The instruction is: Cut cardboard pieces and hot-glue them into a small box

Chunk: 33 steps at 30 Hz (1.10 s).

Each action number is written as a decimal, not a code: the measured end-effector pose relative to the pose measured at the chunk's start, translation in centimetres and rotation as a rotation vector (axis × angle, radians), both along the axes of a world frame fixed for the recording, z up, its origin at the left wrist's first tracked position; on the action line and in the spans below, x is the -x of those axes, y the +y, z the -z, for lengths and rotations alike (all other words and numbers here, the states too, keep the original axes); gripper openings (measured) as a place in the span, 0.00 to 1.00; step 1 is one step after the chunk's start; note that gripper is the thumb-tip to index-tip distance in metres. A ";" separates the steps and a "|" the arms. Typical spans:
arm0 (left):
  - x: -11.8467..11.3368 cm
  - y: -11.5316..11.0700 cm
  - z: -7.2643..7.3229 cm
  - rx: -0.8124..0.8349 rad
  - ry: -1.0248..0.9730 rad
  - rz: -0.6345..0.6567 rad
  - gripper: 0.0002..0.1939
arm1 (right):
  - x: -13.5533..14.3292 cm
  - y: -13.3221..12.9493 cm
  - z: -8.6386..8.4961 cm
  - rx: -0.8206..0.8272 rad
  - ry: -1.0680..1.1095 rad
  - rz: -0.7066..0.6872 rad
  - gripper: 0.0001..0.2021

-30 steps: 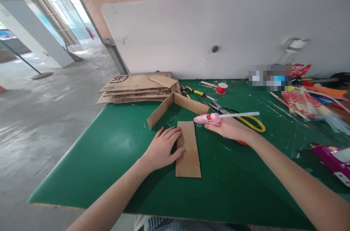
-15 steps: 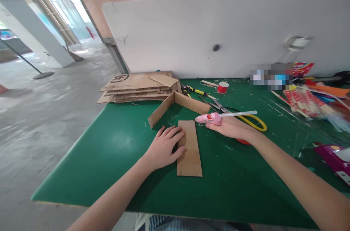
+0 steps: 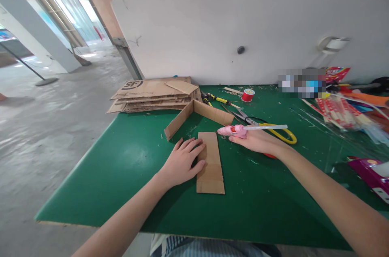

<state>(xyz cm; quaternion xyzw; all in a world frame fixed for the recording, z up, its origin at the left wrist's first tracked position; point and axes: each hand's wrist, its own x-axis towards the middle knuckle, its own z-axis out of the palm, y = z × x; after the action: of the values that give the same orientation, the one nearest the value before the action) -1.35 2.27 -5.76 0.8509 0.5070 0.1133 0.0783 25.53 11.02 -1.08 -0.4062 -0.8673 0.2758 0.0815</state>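
A flat rectangular cardboard strip lies on the green tabletop in front of me. My left hand rests with spread fingers on its left edge. In my right hand is a pink hot glue gun, a clear glue stick jutting from its back. The nozzle points left, close to the strip's upper right corner. Just behind, two joined cardboard strips stand on edge, forming an angle. Scissors with a yellow handle lie partly hidden beneath my right hand.
Folded cardboard is stacked at the back left. A red spool and a yellow-black tool lie at the back. Packets and sticks crowd the right, with a purple item nearer. A white board stands behind.
The view has tilted very slightly, so everything sits a little higher in the picture. Both hands, the glue gun and the cardboard keep their places.
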 end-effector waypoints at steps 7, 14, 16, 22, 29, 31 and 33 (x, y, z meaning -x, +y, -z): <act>0.0 0.0 0.2 -0.008 -0.006 -0.004 0.25 | -0.2 0.1 0.4 -0.012 0.007 -0.018 0.20; 0.0 0.0 0.1 -0.002 0.001 -0.002 0.25 | -0.3 -0.2 -0.1 -0.011 -0.039 -0.025 0.19; 0.0 0.0 0.1 -0.003 -0.001 0.001 0.25 | -0.3 -0.3 -0.2 -0.010 -0.053 -0.027 0.19; 0.0 0.1 0.3 -0.008 -0.008 -0.002 0.25 | -0.6 -0.8 -0.2 -0.014 -0.062 -0.031 0.20; 0.0 0.1 0.4 -0.001 -0.016 -0.002 0.25 | -0.8 -1.2 0.1 -0.009 -0.090 -0.035 0.20; 0.0 0.1 0.5 -0.006 -0.022 -0.001 0.25 | -1.0 -1.3 0.3 -0.001 -0.081 -0.038 0.20; 0.1 0.1 0.5 -0.011 -0.023 0.000 0.25 | -1.1 -1.4 0.4 0.003 -0.071 -0.044 0.20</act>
<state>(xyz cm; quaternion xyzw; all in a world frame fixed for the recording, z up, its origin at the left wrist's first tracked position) -1.41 2.39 -6.31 0.8500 0.5053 0.1260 0.0794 26.67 9.65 -1.52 -0.3969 -0.8779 0.2644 0.0438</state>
